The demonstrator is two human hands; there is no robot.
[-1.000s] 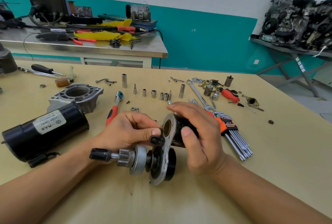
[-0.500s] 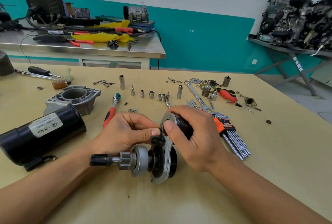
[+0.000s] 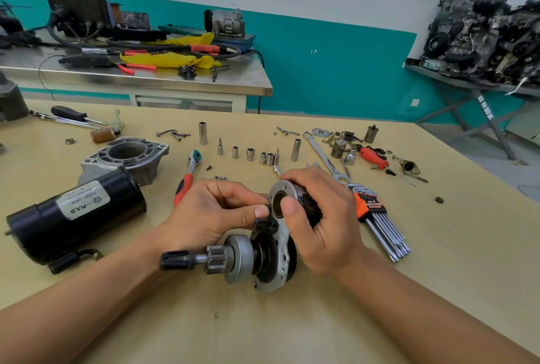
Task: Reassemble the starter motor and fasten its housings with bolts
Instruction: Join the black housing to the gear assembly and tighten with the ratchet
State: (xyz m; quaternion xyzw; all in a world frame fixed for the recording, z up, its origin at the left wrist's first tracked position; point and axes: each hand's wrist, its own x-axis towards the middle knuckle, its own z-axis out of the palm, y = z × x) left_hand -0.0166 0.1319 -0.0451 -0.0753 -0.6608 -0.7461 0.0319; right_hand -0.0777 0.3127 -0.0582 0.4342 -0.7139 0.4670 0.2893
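right hand (image 3: pixel 327 226) grips solenoid (image 3: pixel 309 206) | hex keys (image 3: pixel 380 223) beside | ratchet (image 3: pixel 183 186) behind left hand (image 3: pixel 210 211)

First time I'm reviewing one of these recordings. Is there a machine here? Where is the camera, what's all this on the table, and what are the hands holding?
No machine: a person works bare-handed, and the single camera sits on their head, looking down, so the arms enter from below. The right hand grips a black cylinder behind the metal plate of a part-built starter assembly, whose geared shaft points left. The left hand pinches thumb and forefinger together beside that plate; what it pinches is too small to tell. On the wooden table lie the black motor body, a grey housing, a ratchet, a row of sockets and a hex key set.
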